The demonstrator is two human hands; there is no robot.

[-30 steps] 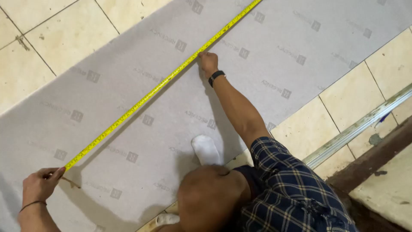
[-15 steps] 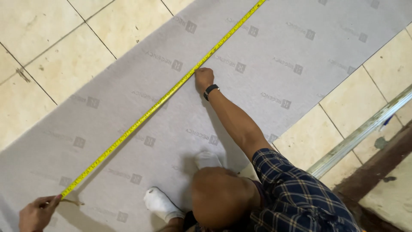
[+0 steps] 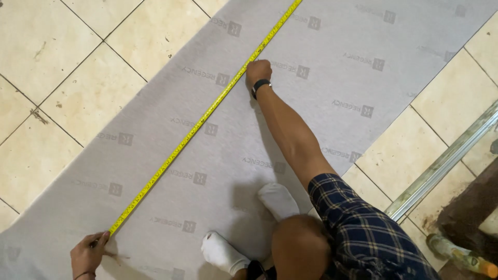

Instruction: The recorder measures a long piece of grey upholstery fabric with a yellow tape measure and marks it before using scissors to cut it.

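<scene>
A yellow tape measure (image 3: 197,127) lies stretched diagonally across a grey printed sheet (image 3: 311,98) spread on the tiled floor. My left hand (image 3: 88,254), with a thin band at the wrist, pins the tape's near end to the sheet at the bottom left. My right hand is out of view. A co-worker in a plaid shirt (image 3: 363,233) crouches at the bottom right in white socks (image 3: 277,199). That person's hand (image 3: 258,70), wearing a black watch, rests closed on the sheet right beside the tape, farther along it.
Beige floor tiles (image 3: 62,78) surround the sheet on the left and right. A long metal rail (image 3: 441,163) lies diagonally at the right. Beyond the rail is a dark, dirty patch with a bottle-like object (image 3: 461,256) at the bottom right corner.
The view has shifted, so my left hand sits lower in frame. The co-worker has shuffled, a second white sock now showing. The tape stays stretched and both hands remain on it.
</scene>
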